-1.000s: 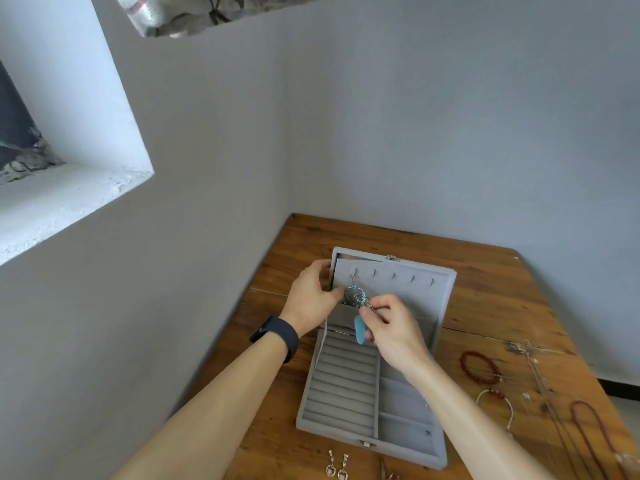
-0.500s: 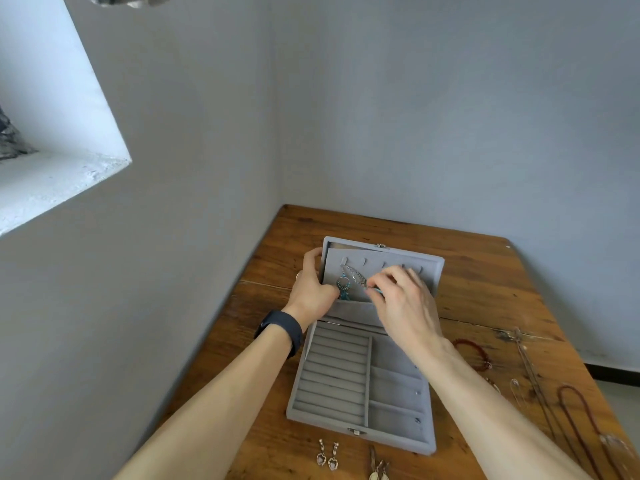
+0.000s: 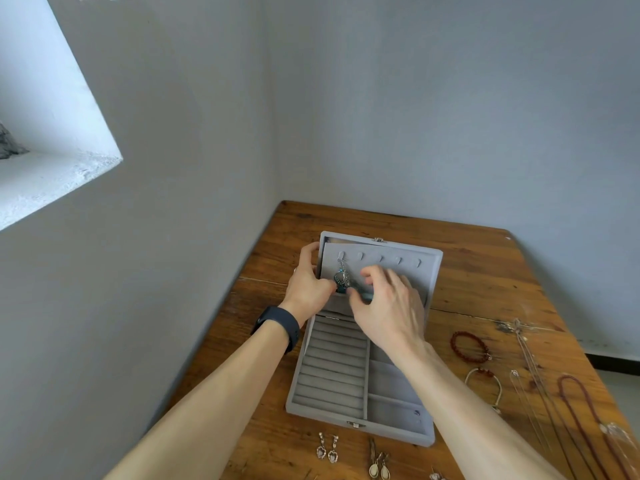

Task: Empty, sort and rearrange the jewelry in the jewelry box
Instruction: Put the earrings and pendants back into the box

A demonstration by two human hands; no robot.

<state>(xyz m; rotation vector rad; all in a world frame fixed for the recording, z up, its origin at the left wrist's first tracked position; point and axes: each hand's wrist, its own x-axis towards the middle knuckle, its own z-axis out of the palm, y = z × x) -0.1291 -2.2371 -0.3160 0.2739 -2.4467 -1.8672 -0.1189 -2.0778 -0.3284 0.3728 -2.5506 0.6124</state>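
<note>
You're looking down at a wood table (image 3: 467, 265) set in a room corner. A grey box (image 3: 360, 426) sits near the table's left edge, open, with its lid (image 3: 426, 268) upright on the far side.

Your left hand (image 3: 308, 285), w/ a dark band (image 3: 277, 325) on the wrist, grips the lid's left edge: fingers curled behind it, thumb in front. A silver-and-teal pendant (image 3: 341, 280) hangs from the leftmost hook inside the lid, just beside that thumb. Your right hand (image 3: 388, 306) is in front of the lid's lower part, fingers bent and pinching the pendant's teal lower end.

The box's tray has ring rolls on the left and open compartments on the right; a tiny item lies in the nearest right one, too small to tell.

Toward the table's right edge: a red bead bracelet (image 3: 469, 346), a thin bangle (image 3: 483, 386), fine chains (image 3: 530, 368) and a dark red necklace (image 3: 581, 407). Along the near edge, in front of the box: earring pairs (image 3: 327, 452).
</note>
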